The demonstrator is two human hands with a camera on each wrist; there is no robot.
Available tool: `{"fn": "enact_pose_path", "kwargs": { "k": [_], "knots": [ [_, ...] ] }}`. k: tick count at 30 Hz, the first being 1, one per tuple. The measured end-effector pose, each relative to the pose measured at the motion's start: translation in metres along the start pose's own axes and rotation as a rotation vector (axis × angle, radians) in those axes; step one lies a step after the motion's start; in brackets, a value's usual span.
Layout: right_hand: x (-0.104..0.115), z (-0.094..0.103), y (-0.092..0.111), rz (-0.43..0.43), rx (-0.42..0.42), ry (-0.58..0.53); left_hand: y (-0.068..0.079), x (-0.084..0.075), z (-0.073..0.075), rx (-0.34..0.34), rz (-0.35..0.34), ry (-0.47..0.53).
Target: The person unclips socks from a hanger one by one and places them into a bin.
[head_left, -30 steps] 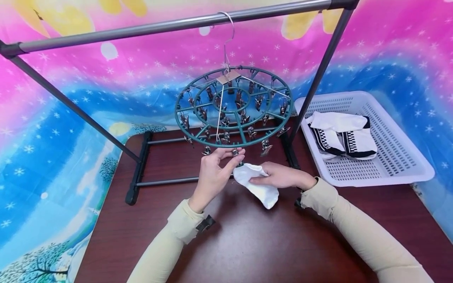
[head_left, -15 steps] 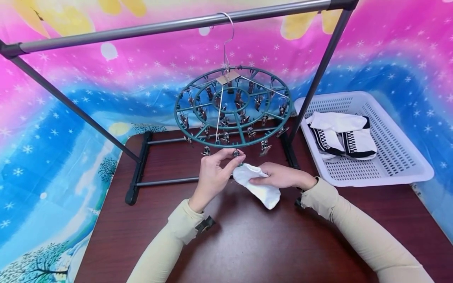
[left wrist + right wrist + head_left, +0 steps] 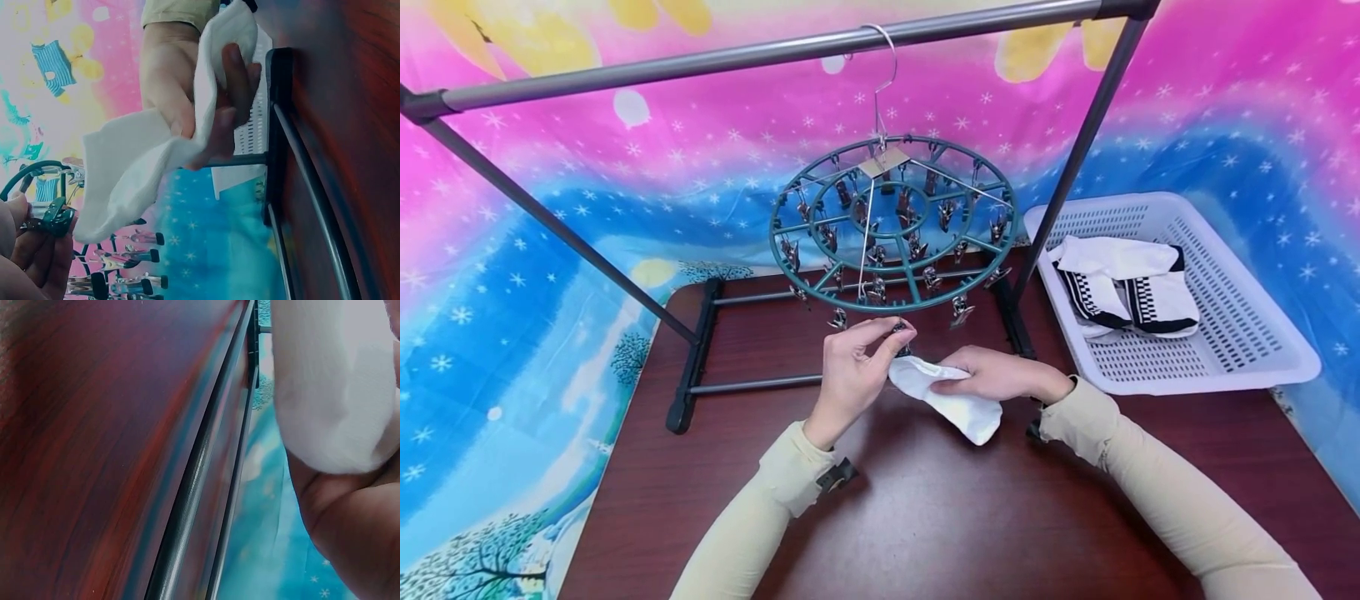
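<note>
My left hand (image 3: pixel 855 367) pinches a small metal clip (image 3: pixel 50 215) with dark tips between thumb and fingers, below the near rim of a round green clip hanger (image 3: pixel 917 287). A white sock (image 3: pixel 958 404) is held in my right hand (image 3: pixel 992 372), thumb on the near side. The sock's upper edge lies right by the clip's tips in the head view, and its other end slants down to the right. In the left wrist view the sock (image 3: pixel 131 169) spreads from the right hand (image 3: pixel 169 81) towards the clip. In the right wrist view it covers part of the hand.
The hanger hangs by its hook (image 3: pixel 891 58) from the rack's top bar (image 3: pixel 700 60), with several other clips around it. A white perforated basket (image 3: pixel 1240 325) on the right holds black-and-white socks (image 3: pixel 1120 287). The rack's feet (image 3: pixel 692 367) stand on the brown table (image 3: pixel 910 517).
The sock and my right hand have shifted slightly downward, and the sock's lower end has swung a little right. My left hand keeps its pinch on the clip, which has tilted and moved slightly.
</note>
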State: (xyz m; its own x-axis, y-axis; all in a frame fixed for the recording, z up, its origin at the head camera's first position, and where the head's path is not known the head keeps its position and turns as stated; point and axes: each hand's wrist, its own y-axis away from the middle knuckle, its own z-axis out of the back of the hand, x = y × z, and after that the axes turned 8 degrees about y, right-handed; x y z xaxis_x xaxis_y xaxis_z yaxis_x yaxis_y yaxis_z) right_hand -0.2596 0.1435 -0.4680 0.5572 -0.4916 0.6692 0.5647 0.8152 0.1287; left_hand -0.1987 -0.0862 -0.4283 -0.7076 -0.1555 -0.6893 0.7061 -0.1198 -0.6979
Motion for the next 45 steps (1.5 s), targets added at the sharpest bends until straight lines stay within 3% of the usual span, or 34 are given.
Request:
{"fn": "enact_pose_path", "kwargs": {
  "k": [10, 19, 26, 34, 40, 45],
  "knots": [
    [0.004, 0.022, 0.023, 0.022, -0.043, 0.127, -0.002, -0.001, 0.005, -0.007, -0.008, -0.027],
    [0.006, 0.056, 0.066, -0.004, -0.141, 0.216, 0.000, -0.001, 0.006, -0.015, -0.014, -0.051],
    [0.000, 0.095, 0.109, -0.107, -0.256, 0.231, -0.001, 0.000, 0.008, -0.024, -0.004, -0.052],
    [-0.029, 0.132, 0.140, -0.298, -0.364, 0.342, 0.001, 0.000, 0.009, -0.032, 0.003, -0.078],
    [-0.064, 0.157, 0.160, -0.415, -0.369, 0.356, 0.001, 0.001, 0.009, -0.033, 0.002, -0.096],
    [-0.086, 0.169, 0.164, -0.497, -0.326, 0.339, 0.000, 0.000, 0.008, -0.035, -0.006, -0.095]
  ]
}}
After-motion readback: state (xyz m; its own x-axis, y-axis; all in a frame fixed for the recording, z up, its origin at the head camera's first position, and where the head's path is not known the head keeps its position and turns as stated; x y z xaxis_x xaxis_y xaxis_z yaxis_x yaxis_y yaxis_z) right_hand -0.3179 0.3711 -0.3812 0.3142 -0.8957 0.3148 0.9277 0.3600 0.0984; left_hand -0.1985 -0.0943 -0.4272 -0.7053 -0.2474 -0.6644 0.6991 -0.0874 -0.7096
